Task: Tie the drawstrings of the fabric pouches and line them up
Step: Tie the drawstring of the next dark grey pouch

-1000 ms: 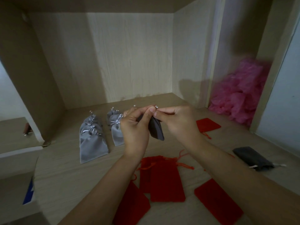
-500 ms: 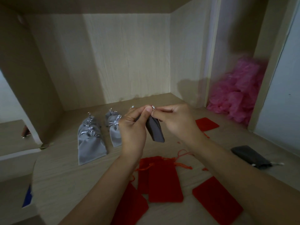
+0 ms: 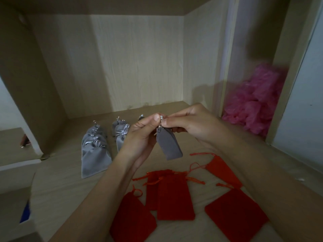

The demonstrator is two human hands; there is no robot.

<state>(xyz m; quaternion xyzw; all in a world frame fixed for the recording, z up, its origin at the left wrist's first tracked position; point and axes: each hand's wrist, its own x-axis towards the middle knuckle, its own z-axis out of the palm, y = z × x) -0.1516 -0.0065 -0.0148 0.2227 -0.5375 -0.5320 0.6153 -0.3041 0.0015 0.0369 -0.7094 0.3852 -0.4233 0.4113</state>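
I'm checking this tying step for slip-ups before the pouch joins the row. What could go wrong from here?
1. The grey pouch hangs in the air by its silver drawstring alone, pinched by the left hand and right hand; a slip would likely drop it onto the red pouches below.
2. The left hand works close in front of the tied grey pouches; a wide pull might nudge them out of line.
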